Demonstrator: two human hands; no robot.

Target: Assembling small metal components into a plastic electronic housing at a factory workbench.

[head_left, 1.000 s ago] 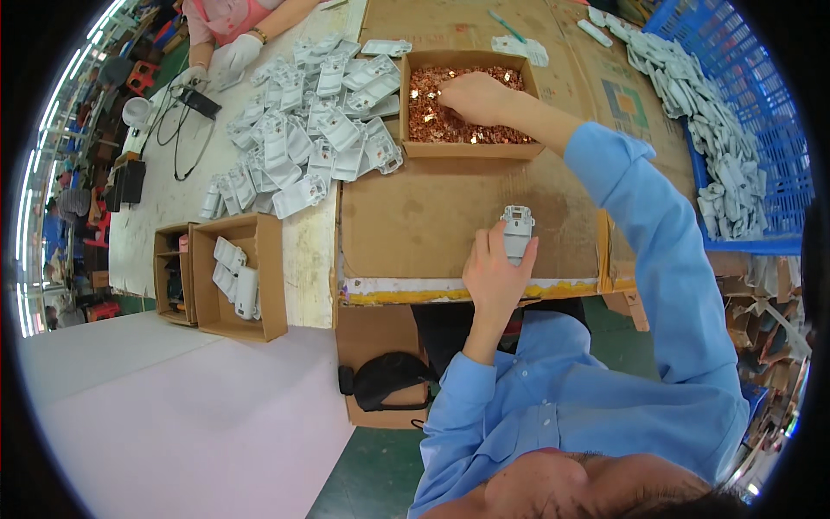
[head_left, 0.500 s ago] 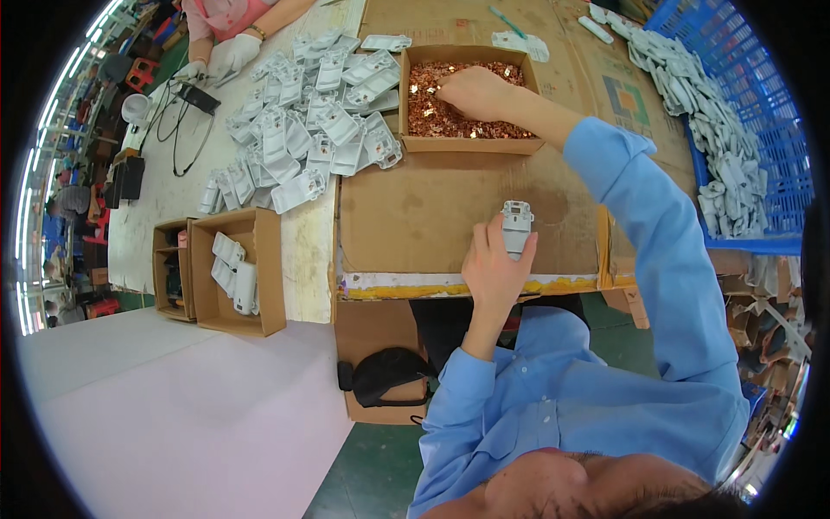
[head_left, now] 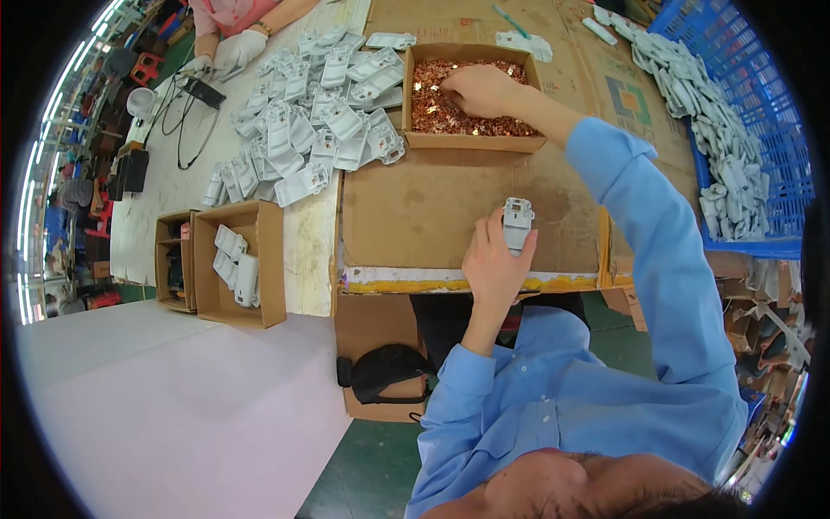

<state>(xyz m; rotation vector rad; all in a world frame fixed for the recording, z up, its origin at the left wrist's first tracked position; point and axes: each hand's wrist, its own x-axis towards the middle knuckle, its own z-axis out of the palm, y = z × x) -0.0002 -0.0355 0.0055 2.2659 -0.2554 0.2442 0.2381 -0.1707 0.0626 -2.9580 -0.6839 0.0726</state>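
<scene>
My left hand grips a small white plastic housing with a slotted end, upright between thumb and fingers, over the cardboard-covered table near its front edge. Farther off, my right hand reaches into a shallow cardboard box filled with small shiny copper-coloured metal pieces. Its fingers are drawn together at the pieces; what sits between the fingertips is too small to make out. To the left of that box lies a big loose heap of similar white housings.
A blue plastic crate full of white parts stands at the right. A cardboard box with a few housings is at the table's left front. A co-worker's gloved hands work at the far left, near a black cabled device.
The whole view has shifted very slightly. My right hand stays among the copper pieces with little movement, and my left hand keeps the housing in the same place.
</scene>
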